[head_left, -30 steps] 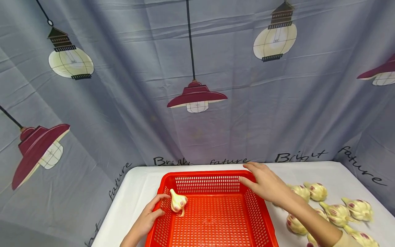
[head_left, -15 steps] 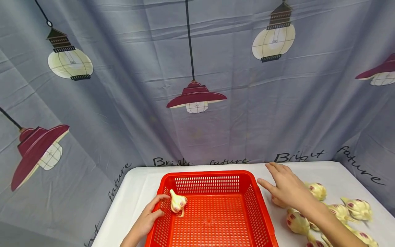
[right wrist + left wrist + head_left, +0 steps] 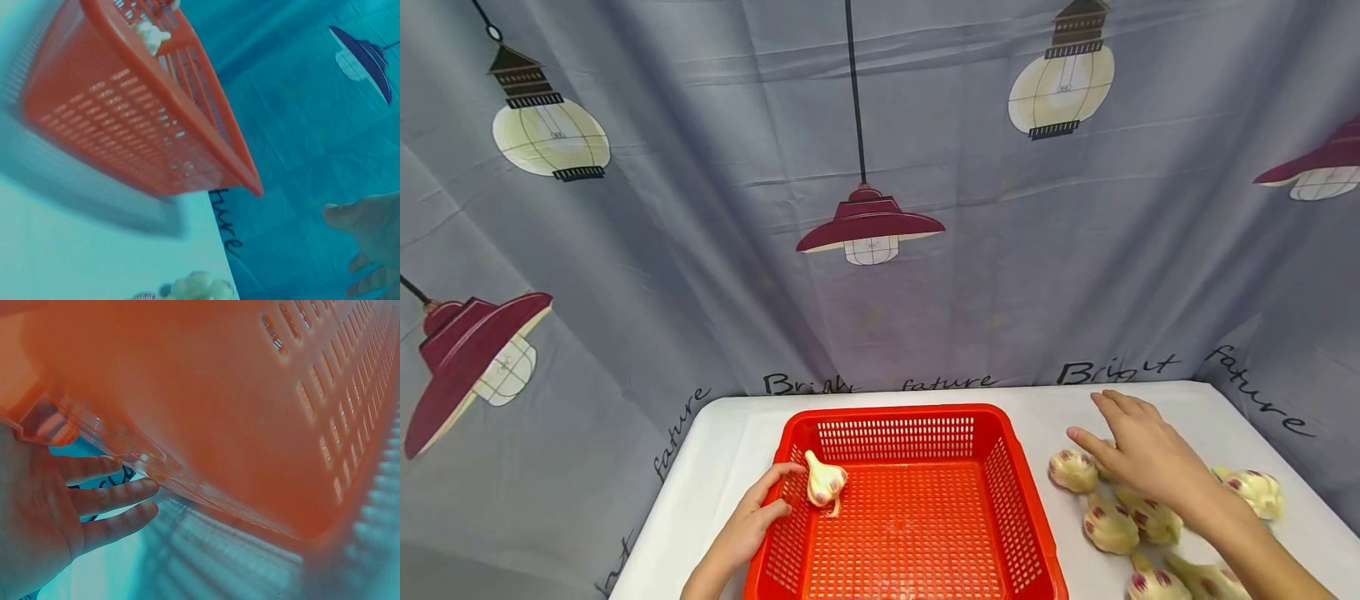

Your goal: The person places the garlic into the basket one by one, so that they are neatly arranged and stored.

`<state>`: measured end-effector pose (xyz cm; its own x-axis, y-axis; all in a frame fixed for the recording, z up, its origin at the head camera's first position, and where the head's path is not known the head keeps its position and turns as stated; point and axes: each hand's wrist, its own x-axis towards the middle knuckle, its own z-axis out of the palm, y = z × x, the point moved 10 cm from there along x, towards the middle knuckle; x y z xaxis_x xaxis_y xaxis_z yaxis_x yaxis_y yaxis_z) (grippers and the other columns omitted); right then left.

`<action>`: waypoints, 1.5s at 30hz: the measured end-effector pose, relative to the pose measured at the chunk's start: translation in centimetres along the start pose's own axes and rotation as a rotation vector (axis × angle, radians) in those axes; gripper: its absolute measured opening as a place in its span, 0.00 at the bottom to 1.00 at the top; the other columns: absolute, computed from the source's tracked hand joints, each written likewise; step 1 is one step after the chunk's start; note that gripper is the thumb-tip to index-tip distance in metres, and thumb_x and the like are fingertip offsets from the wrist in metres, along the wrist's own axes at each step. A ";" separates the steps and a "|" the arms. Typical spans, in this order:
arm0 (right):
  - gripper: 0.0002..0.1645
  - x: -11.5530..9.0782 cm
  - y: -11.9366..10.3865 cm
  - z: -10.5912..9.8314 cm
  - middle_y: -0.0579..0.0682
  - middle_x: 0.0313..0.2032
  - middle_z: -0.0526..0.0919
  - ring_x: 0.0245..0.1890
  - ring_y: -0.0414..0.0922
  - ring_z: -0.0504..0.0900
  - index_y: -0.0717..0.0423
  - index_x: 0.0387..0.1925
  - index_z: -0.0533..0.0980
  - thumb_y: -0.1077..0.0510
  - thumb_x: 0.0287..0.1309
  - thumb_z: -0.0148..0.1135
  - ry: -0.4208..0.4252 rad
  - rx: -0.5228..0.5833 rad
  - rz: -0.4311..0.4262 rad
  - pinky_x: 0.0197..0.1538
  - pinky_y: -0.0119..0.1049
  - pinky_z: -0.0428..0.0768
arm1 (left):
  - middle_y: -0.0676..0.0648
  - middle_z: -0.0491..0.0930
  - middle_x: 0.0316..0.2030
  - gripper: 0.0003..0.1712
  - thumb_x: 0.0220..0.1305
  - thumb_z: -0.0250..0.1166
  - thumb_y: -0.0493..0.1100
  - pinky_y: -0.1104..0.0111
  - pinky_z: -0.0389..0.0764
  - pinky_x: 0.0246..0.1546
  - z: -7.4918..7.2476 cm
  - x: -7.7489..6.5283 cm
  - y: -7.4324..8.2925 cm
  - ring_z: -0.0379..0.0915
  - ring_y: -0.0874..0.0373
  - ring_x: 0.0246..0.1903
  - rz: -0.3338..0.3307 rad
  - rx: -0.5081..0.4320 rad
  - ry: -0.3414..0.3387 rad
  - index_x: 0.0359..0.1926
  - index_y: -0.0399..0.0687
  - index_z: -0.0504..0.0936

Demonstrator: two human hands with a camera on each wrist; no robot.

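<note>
A red plastic basket [image 3: 917, 411] with slotted walls stands on the white table. One garlic bulb [image 3: 825, 483] leans in its left back corner, stem up. My left hand [image 3: 747, 523] rests at the basket's left rim, with forefinger and thumb reaching over the edge; in the left wrist view, three straight fingers [image 3: 115, 503] lie along the outer side. To the right of the basket my right hand [image 3: 1142, 450] hovers over a group of garlic bulbs [image 3: 1110, 525]. Its fingers are spread and nothing is held. Hand and forearm hide some bulbs behind them.
Another garlic bulb [image 3: 1255, 492] lies to the right of my right forearm. The white tabletop [image 3: 700, 450] ends at a grey curtain [image 3: 925, 325] printed with lamps and lettering, which hangs behind and at both sides.
My right hand has moved right, from over the basket's right rim to above the garlic bulbs. The left hand stays at the left rim. The head view has shifted slightly.
</note>
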<state>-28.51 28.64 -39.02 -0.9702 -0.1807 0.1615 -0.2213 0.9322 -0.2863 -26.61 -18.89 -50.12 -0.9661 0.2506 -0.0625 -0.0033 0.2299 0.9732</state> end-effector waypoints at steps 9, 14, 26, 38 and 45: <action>0.51 -1.4 3.2 -0.6 0.81 0.64 0.60 0.62 0.79 0.58 0.81 0.66 0.62 0.35 0.69 0.55 -0.013 0.011 0.046 0.58 0.75 0.59 | 0.32 0.65 0.65 0.29 0.62 0.51 0.29 0.57 0.84 0.39 -0.3 0.2 0.6 0.76 0.40 0.46 0.022 0.027 0.001 0.66 0.43 0.70; 0.51 -1.9 4.9 -1.1 0.82 0.63 0.59 0.61 0.80 0.57 0.83 0.65 0.60 0.36 0.71 0.52 -0.020 0.006 0.071 0.57 0.76 0.58 | 0.33 0.66 0.64 0.30 0.62 0.51 0.29 0.57 0.84 0.39 -0.5 0.3 0.7 0.76 0.41 0.46 0.007 0.021 0.013 0.66 0.44 0.70; 0.51 -2.8 7.0 -1.5 0.84 0.60 0.61 0.58 0.80 0.59 0.85 0.62 0.62 0.37 0.70 0.54 0.014 -0.028 0.097 0.56 0.74 0.60 | 0.33 0.66 0.64 0.29 0.62 0.49 0.28 0.59 0.83 0.37 -1.2 0.1 0.8 0.75 0.42 0.46 0.002 0.034 0.030 0.65 0.43 0.71; 0.52 -5.8 9.6 -1.1 0.86 0.53 0.64 0.53 0.79 0.62 0.89 0.56 0.63 0.36 0.70 0.54 0.044 -0.077 0.172 0.54 0.72 0.62 | 0.31 0.65 0.64 0.30 0.62 0.49 0.29 0.57 0.84 0.37 -0.8 0.1 0.7 0.77 0.41 0.44 0.019 0.005 0.005 0.66 0.41 0.69; 0.54 -7.9 11.7 -0.9 0.85 0.45 0.65 0.47 0.78 0.67 0.89 0.52 0.63 0.32 0.68 0.53 0.015 -0.099 0.297 0.48 0.71 0.69 | 0.31 0.65 0.64 0.30 0.62 0.50 0.29 0.57 0.84 0.36 -0.8 0.1 0.6 0.77 0.41 0.44 0.011 0.004 0.013 0.66 0.42 0.70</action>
<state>-23.32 41.32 -42.77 -0.9892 0.1083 0.0990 0.0832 0.9697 -0.2299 -26.93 -19.51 -49.33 -0.9694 0.2406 -0.0485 0.0087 0.2313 0.9728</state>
